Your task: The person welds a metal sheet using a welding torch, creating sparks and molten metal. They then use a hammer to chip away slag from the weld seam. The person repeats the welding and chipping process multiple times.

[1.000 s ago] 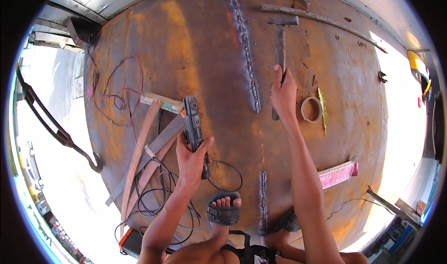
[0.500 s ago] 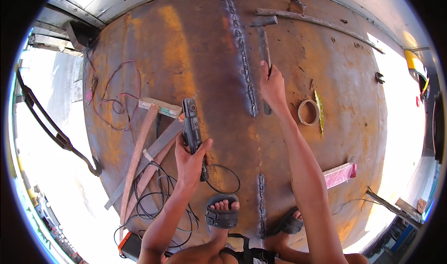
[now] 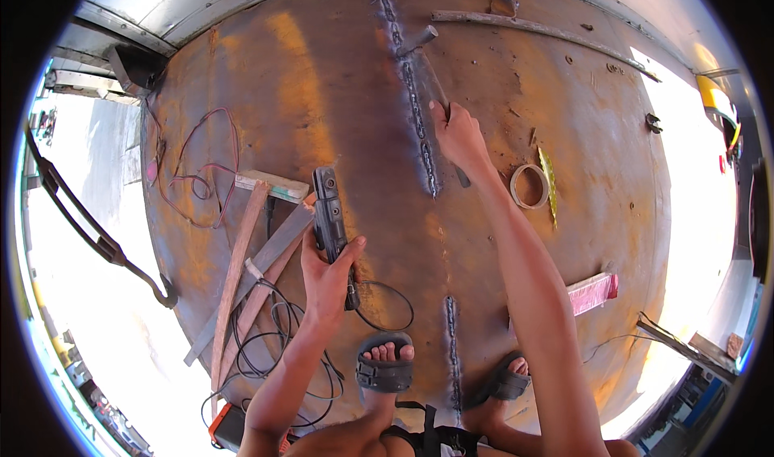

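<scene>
My right hand [image 3: 463, 141] is closed around the handle of a hammer [image 3: 420, 41]. The hammer's head is over the upper weld bead [image 3: 413, 94] on a rusty steel plate [image 3: 371, 126]; whether it touches is hard to tell. The handle's end sticks out below my fist. In my left hand [image 3: 327, 283] is a black bar-shaped tool [image 3: 329, 208] with bolts along its face, held upright left of the bead. A thin cable loops near its lower end. Another weld bead [image 3: 452, 344] runs between my sandalled feet.
Wooden strips [image 3: 242, 271] and coiled black cable [image 3: 278, 320] lie left, near an orange-and-black box [image 3: 230, 426]. Right of my arm are a ring [image 3: 516, 184], a green leaf-shaped strip [image 3: 549, 184] and a pink-wrapped bar [image 3: 592, 293]. A long rod [image 3: 532, 28] lies at the far side.
The hammer and my right hand have shifted left, and the hammer has tilted so its head is over the weld bead. My left hand keeps its hold on the black tool.
</scene>
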Tool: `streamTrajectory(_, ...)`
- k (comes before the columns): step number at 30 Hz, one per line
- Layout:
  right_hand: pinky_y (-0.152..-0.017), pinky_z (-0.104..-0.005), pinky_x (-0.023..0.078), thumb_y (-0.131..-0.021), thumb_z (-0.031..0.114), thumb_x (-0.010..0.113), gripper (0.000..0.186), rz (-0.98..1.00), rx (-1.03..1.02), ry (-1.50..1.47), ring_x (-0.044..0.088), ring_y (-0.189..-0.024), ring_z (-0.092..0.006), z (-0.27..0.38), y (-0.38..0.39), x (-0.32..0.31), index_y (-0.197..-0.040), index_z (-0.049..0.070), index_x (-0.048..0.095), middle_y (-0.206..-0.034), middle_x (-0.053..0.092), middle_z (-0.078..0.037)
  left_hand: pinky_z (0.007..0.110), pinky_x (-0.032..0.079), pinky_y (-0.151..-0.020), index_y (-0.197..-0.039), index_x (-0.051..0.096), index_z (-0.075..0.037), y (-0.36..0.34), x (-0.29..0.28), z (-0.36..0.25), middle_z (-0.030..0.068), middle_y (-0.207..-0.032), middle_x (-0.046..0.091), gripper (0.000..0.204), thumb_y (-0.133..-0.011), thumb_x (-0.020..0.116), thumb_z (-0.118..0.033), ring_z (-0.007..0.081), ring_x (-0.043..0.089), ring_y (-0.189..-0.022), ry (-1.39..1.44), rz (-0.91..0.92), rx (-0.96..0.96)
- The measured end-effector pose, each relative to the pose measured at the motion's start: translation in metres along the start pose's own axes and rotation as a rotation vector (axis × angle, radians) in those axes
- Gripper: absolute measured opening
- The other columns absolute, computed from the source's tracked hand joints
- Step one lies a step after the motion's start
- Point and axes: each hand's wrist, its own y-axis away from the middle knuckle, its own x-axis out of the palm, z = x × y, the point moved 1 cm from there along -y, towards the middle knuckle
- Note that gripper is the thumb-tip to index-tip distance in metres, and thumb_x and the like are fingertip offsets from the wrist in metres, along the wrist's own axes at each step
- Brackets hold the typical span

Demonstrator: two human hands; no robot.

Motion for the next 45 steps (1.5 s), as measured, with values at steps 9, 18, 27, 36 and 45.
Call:
streamTrajectory(9,-0.071,-0.046,0.051,-0.107,0.055,0.054,0.06,0.008,0.063,-0.021,0.071,-0.078,-0.0354,-0.071,0.08,-0.05,-0.098,-0.004,0.063,-0.08,0.068,-0.024,0.026,0.05,-0.05,-0.118,0.049,-0.005,0.019,0.016,0.005,0.0007,-0.085,0.06,0.045,-0.09,0.084,-0.01,0.009,0.06,-0.062,-0.032,0.075,0.002)
streamTrajectory(18,-0.058,-0.0465,0.045,-0.105,0.042,0.066,0.045,0.069,0.234,0.013,0.06,-0.06,-0.0326,-0.168,0.257,-0.089,-0.093,-0.001,0.06,-0.067,0.06,-0.017,0.026,0.05,-0.052,-0.131,0.046,-0.001,0.044,0.02,0.033,0.0018,-0.087,0.061,0.058,-0.09,0.085,-0.012,0.0084,0.06,-0.065,-0.072,0.127,-0.06)
streamTrajectory(27,-0.077,-0.0521,0.053,-0.105,0.033,0.065,0.04,-0.208,-0.123,0.493,0.066,-0.084,-0.0465,-0.158,0.278,-0.098,-0.125,0.0,0.057,-0.093,0.068,-0.024,0.024,0.049,-0.056,-0.146,0.03,0.001,0.085,0.046,0.064,0.0013,-0.082,0.063,0.075,-0.096,0.082,-0.02,0.0073,0.058,-0.063,-0.163,0.265,-0.153)
streamTrajectory(36,-0.099,-0.0392,0.051,-0.115,0.031,0.048,0.045,0.263,0.172,-0.659,0.067,-0.119,-0.03,-0.067,0.325,-0.019,-0.146,-0.001,0.05,-0.131,0.065,-0.024,0.03,0.052,-0.088,-0.154,0.032,-0.004,0.098,0.075,0.095,0.0114,-0.129,0.053,0.045,-0.117,0.043,-0.025,0.0149,0.057,-0.107,-0.088,0.237,0.034)
streamTrajectory(45,-0.069,-0.0349,0.05,-0.113,0.022,0.048,0.04,0.045,0.252,-0.585,0.059,-0.073,-0.0172,-0.108,0.268,-0.018,-0.147,0.002,0.049,-0.089,0.063,-0.011,0.059,0.035,-0.114,-0.154,0.045,0.001,0.078,0.067,0.098,0.0256,-0.151,0.047,0.057,-0.111,0.052,-0.036,0.0465,0.047,-0.136,-0.71,0.469,0.491)
